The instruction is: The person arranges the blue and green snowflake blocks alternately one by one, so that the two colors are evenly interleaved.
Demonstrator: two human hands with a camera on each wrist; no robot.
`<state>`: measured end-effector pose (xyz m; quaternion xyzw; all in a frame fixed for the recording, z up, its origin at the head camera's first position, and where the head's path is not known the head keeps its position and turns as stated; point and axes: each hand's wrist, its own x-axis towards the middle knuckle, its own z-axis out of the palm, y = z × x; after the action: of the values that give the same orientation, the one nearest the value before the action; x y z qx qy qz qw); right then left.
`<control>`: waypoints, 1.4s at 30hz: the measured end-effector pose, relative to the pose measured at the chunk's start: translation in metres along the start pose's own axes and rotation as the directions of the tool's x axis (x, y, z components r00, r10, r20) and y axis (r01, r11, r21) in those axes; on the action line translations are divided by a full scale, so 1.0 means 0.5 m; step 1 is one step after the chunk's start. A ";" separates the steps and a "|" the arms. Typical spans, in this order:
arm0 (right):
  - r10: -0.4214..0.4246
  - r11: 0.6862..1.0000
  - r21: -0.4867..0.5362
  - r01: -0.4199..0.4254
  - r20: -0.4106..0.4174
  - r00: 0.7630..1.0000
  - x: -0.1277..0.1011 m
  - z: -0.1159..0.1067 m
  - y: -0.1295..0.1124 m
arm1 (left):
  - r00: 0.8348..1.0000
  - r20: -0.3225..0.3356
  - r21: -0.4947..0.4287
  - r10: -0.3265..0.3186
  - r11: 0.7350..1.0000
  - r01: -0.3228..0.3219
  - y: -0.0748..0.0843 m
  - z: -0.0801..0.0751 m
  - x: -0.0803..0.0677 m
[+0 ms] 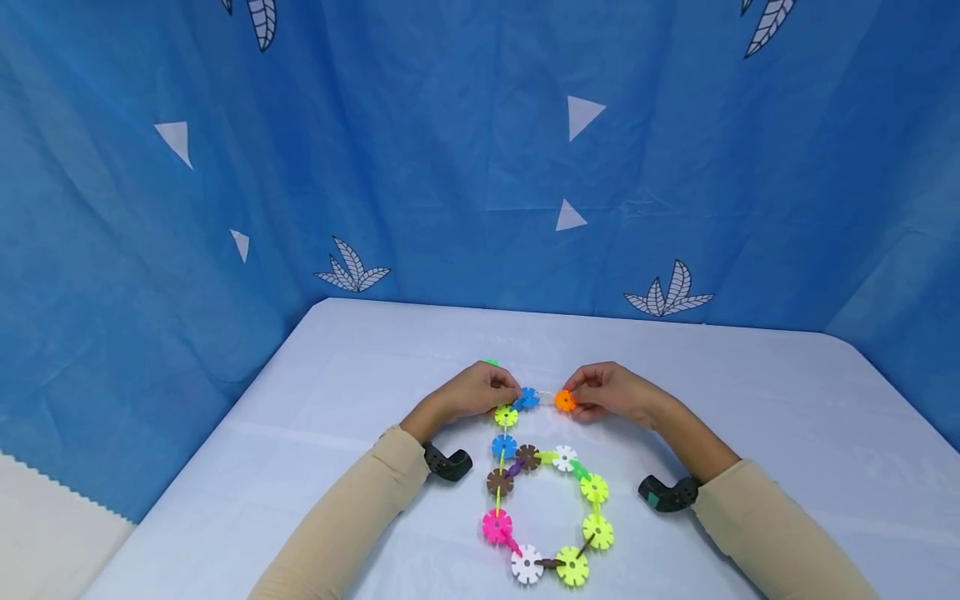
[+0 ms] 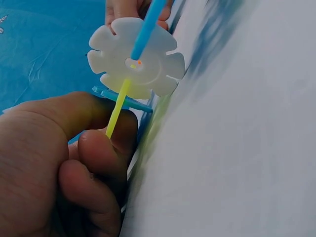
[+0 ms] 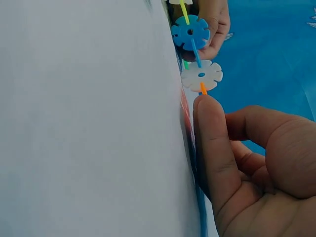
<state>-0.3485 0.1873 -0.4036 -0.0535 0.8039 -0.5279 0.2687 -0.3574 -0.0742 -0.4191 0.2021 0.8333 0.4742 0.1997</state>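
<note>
Slotted plastic discs are joined in a chain on the table. My left hand [image 1: 472,390] pinches the chain's upper end beside a blue disc [image 1: 530,392]. Thumb and fingers of my right hand [image 1: 617,390] pinch an orange disc [image 1: 559,402]. Between the hands, a whitish disc [image 3: 211,74] links the blue pieces to the orange one in the right wrist view. Near my left fingertips, the left wrist view shows a yellow disc [image 2: 117,109] edge-on. Fingers hide part of both held pieces.
Toward me the chain closes into a ring, including a pink disc [image 1: 491,525], a white disc [image 1: 521,567] and several yellow-green discs [image 1: 592,537]. A green piece [image 1: 491,362] shows behind my left hand. Blue cloth [image 1: 450,167] hangs behind the white table [image 1: 360,350].
</note>
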 end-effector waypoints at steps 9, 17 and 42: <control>0.019 0.998 0.053 -0.017 -0.036 0.999 0.003 0.010 -0.002 | 1.000 -0.014 0.007 -0.008 1.000 0.008 -0.004 -0.001 -0.003; 0.022 0.997 0.074 -0.019 -0.050 0.998 0.009 0.012 0.000 | 1.000 -0.015 0.003 -0.004 1.000 0.004 -0.006 -0.003 -0.004; -0.014 0.996 0.087 0.015 -0.007 1.000 0.015 0.019 0.004 | 0.996 -0.086 0.002 -0.033 0.999 0.033 0.004 0.009 0.003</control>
<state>-0.3497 0.1775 -0.4113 -0.0459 0.7807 -0.5645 0.2642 -0.3560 -0.0696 -0.4197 0.1683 0.8451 0.4777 0.1711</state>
